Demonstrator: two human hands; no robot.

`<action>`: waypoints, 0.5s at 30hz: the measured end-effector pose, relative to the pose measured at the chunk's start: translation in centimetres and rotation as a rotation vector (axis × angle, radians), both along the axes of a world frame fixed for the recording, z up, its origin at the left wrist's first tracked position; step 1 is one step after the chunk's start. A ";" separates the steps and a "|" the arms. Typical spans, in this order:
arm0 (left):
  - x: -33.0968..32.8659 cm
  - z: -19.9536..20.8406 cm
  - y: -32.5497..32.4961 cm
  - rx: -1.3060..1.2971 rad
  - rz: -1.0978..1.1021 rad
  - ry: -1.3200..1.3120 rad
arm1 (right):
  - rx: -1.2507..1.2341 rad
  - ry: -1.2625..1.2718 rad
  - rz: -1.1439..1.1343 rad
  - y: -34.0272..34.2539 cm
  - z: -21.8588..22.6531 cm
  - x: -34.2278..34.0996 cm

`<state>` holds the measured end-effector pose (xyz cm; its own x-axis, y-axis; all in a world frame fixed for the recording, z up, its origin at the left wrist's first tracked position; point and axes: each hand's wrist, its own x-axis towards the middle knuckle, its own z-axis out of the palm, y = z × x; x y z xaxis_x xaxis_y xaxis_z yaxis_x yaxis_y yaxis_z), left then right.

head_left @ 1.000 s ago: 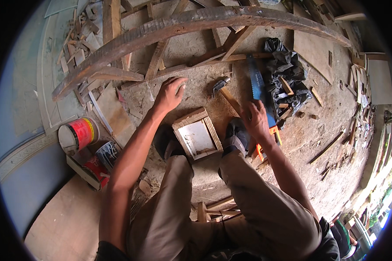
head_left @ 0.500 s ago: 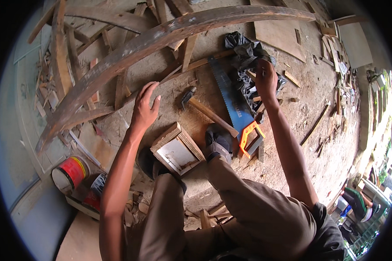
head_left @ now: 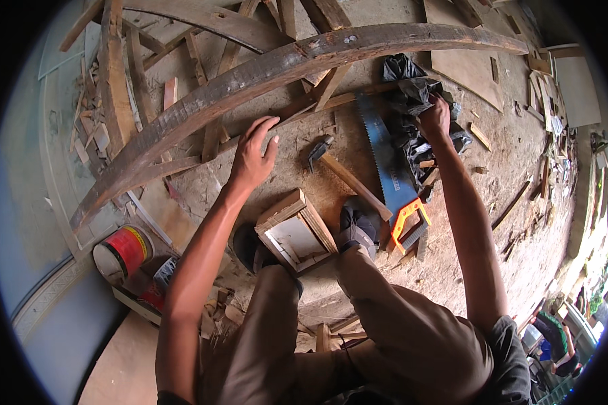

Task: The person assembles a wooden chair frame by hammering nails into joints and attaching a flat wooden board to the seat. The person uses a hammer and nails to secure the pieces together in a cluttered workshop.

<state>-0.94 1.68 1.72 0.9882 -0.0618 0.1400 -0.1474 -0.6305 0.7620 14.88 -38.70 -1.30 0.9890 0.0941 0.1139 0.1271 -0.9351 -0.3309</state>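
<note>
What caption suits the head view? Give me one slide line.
Right hand at crumpled black plastic; left hand open; saw and hammer between.

Left hand (head_left: 253, 156) loose, right hand (head_left: 436, 119) perhaps curled

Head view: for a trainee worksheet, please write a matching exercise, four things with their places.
1. Shallow rectangular wooden box
2. Wooden-handled, dark-headed hammer
3. Red-and-white cylindrical can
4. Bare right hand

A. Left of the left forearm
B. At the crumpled black plastic
C. Between the dark shoes
D. Beside the blue-bladed, orange-handled handsaw

Pairs: 1C, 2D, 3A, 4B
</note>
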 end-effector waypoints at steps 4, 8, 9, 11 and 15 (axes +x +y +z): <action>0.4 0.9 -1.5 -0.109 0.034 -0.055 | 0.106 -0.178 -0.094 -0.8 1.9 -0.3; -0.5 2.5 -4.0 -0.321 0.083 0.089 | 0.672 -0.227 -0.412 1.0 6.4 -4.1; -1.0 2.7 -4.6 -0.378 0.114 0.086 | 0.830 -0.237 -0.424 2.4 8.2 -5.3; -1.9 3.4 -5.8 -0.539 0.114 0.223 | 1.126 -0.156 -0.423 4.7 10.7 -7.6; -3.0 5.8 -8.8 -0.825 0.058 0.342 | 1.675 0.641 -0.357 9.9 12.8 -12.3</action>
